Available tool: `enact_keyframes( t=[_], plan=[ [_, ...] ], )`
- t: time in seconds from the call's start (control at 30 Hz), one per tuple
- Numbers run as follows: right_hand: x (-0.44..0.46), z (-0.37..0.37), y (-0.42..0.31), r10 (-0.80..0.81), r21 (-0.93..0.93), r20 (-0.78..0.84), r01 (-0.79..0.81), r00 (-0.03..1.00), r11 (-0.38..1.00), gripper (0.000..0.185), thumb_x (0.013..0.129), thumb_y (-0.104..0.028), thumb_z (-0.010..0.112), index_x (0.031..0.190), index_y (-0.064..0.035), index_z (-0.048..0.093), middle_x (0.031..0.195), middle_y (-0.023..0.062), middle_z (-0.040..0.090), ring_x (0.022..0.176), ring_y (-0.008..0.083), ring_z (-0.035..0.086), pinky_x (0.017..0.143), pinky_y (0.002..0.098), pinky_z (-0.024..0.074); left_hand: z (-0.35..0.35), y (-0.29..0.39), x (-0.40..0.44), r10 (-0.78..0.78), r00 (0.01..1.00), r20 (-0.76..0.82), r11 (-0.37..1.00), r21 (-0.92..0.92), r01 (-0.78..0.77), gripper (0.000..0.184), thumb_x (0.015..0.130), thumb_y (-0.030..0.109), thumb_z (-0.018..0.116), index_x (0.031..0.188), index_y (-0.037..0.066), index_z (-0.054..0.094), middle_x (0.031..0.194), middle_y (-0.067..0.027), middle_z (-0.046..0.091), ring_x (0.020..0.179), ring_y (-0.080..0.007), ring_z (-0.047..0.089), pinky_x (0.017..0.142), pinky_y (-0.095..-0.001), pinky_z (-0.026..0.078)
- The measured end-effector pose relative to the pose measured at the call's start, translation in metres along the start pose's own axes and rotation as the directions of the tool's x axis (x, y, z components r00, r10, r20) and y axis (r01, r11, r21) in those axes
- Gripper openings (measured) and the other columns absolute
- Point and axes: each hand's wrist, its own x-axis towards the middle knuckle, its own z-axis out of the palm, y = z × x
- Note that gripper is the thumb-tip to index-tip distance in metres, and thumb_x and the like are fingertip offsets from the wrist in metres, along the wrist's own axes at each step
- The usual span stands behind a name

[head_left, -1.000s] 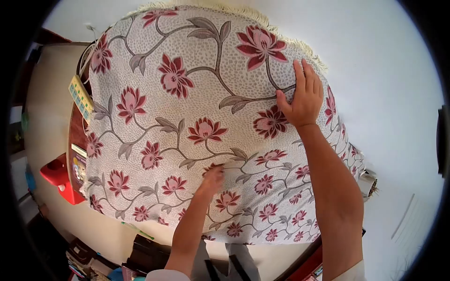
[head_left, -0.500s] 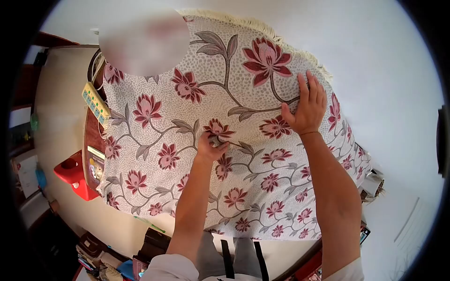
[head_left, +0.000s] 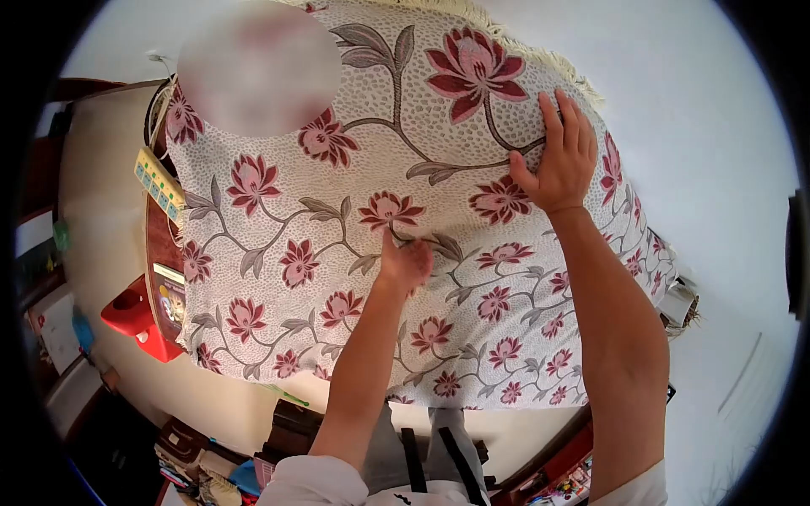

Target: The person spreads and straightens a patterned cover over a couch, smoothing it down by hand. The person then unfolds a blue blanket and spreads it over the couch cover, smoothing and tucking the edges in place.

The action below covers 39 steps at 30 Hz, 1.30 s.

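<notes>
A pale cloth (head_left: 337, 185) with red lotus flowers, grey leaves and a cream fringe is spread before me. On its right part, near the fringed edge, my right hand (head_left: 564, 160) lies flat with the fingers spread. My left hand (head_left: 407, 263) is over the middle of the cloth, just below a red flower; its thumb points up, apart from the fingers, which are curled and slightly blurred. Nothing shows in either hand. A round blurred patch hides the cloth's upper left.
Left of the cloth are a yellowish power strip (head_left: 159, 184), a book (head_left: 170, 295) and a red plastic object (head_left: 139, 316). A potted plant (head_left: 678, 305) stands at the right. Below are dark bags (head_left: 294, 428) and shelves with small items (head_left: 567, 474).
My left hand has gone up the cloth from its lower middle, then slightly right, and its thumb and fingers have turned. My right hand stays on the same part of the cloth.
</notes>
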Motion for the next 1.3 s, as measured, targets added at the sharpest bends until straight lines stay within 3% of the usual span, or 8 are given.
enact_keyframes(
  t=[0.2,0.37,0.57,0.7,0.83,0.97,1.17,1.3],
  plan=[
    [-0.001,0.001,0.002,0.015,0.01,0.008,-0.015,1.0,1.0,0.074,0.083,-0.058,0.059,0.144,-0.0181,0.05,0.146,0.0107,0.049,0.132,0.0334,0.047,0.11,0.0519,0.0347,0.012,0.017,0.032,0.252,0.967,-0.043,0.96,0.138,-0.244,0.033,0.108,0.038,0.044,0.108,0.006,0.055,0.092,-0.0086,0.054,0.085,-0.0236,0.056,0.079,-0.0382,0.054],
    [-0.001,0.001,0.002,0.036,0.001,0.031,-0.036,0.999,0.999,0.075,0.083,-0.06,0.058,0.146,-0.0204,0.048,0.148,0.0095,0.046,0.134,0.0332,0.045,0.111,0.0526,0.0335,0.016,0.026,0.04,0.262,0.962,0.083,0.963,-0.089,-0.255,0.03,0.101,0.003,0.033,0.118,0.008,0.057,0.116,-0.0067,0.063,0.097,-0.0242,0.062,0.086,-0.042,0.056],
    [-0.003,0.001,0.004,0.051,0.008,0.031,-0.051,0.998,0.999,0.074,0.083,-0.061,0.057,0.145,-0.021,0.05,0.149,0.0096,0.045,0.135,0.0331,0.044,0.111,0.0527,0.0334,0.028,0.04,0.045,0.269,0.937,-0.221,0.957,0.172,-0.234,0.02,0.098,0.022,0.045,0.107,0.023,0.063,0.106,-0.0018,0.068,0.078,-0.0188,0.055,0.077,-0.0331,0.044],
    [-0.001,-0.001,0.004,0.057,0.01,0.039,-0.057,0.998,0.998,0.074,0.084,-0.063,0.055,0.143,-0.0193,0.052,0.148,0.0112,0.046,0.133,0.0344,0.045,0.11,0.0538,0.0334,0.085,0.035,0.007,0.423,0.837,-0.346,0.895,0.3,-0.329,0.027,0.1,0.031,0.038,0.099,0.023,0.064,0.1,-0.0004,0.068,0.072,-0.0188,0.051,0.088,-0.0443,0.037],
    [0.002,-0.004,0.003,0.076,0.027,0.078,-0.078,0.994,0.997,0.076,0.083,-0.065,0.055,0.143,-0.0181,0.052,0.148,0.0116,0.046,0.134,0.0342,0.044,0.111,0.054,0.0326,0.123,0.041,-0.023,0.439,0.891,-0.12,0.875,0.281,-0.393,0.046,0.107,0.032,0.03,0.143,0.01,0.046,0.145,-0.0041,0.048,0.126,-0.0224,0.046,0.11,-0.0565,0.03],
    [0.003,-0.003,0.002,0.085,0.035,0.071,-0.088,0.994,0.996,0.076,0.082,-0.065,0.056,0.143,-0.0184,0.053,0.149,0.0116,0.046,0.135,0.0336,0.044,0.112,0.0541,0.0323,0.122,0.049,-0.005,0.487,0.872,0.048,0.834,0.272,-0.481,0.04,0.106,0.031,0.036,0.133,0.006,0.053,0.129,-0.0112,0.055,0.117,-0.025,0.054,0.1,-0.0455,0.046],
    [0.0,-0.002,0.003,0.084,0.038,0.044,-0.085,0.996,0.996,0.076,0.083,-0.067,0.055,0.141,-0.0194,0.054,0.148,0.0113,0.047,0.133,0.0343,0.046,0.112,0.0544,0.0325,0.066,0.08,0.054,0.424,0.888,-0.176,0.894,0.236,-0.38,0.041,0.106,0.036,0.043,0.125,0.002,0.055,0.124,-0.018,0.056,0.119,-0.0309,0.054,0.112,-0.0439,0.041],
    [-0.002,0.002,0.006,0.061,0.05,0.016,-0.062,0.998,0.997,0.075,0.084,-0.068,0.052,0.14,-0.0191,0.055,0.145,0.0126,0.049,0.129,0.0352,0.048,0.109,0.055,0.0343,0.029,0.007,0.047,0.694,0.719,0.022,0.697,0.227,-0.68,0.037,0.105,0.035,0.046,0.116,0.002,0.059,0.116,-0.017,0.059,0.117,-0.031,0.055,0.113,-0.0422,0.04]
  ],
)
